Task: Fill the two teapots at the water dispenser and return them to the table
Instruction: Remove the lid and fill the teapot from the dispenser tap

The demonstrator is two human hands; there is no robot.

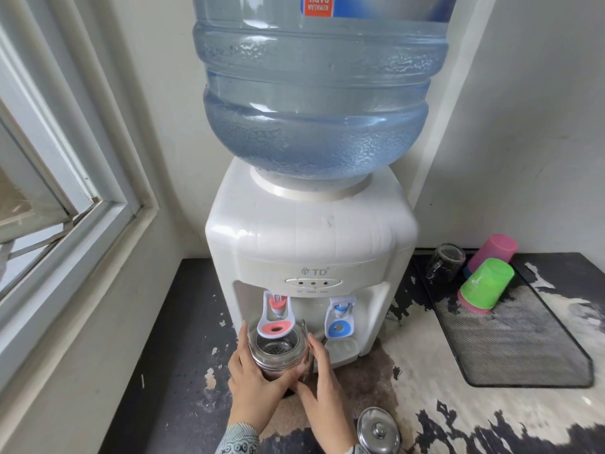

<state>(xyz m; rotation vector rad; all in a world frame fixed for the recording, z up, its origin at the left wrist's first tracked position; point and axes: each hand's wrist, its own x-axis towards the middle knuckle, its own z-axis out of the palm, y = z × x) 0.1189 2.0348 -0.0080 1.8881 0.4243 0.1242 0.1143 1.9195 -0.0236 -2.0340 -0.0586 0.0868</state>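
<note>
Here, left hand (252, 371) and right hand (319, 375) curled round a glass teapot (278, 353), steel strainer inside, held under the red tap (276, 311) of the white plastic dispenser (311, 237), near the worktop (170, 371) front edge, domed shiny steel lid (378, 430) beside.

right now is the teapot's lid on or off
Off. The teapot under the red tap is open on top, its strainer visible inside; a steel lid lies on the counter nearby.

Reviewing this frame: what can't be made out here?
- Water level in the teapot: head view, both hands wrap its body; left hand, right hand.
- Whether water flows from the red tap: too small.
- Second teapot: not in view; only a steel lid, cut by the bottom edge.
</note>
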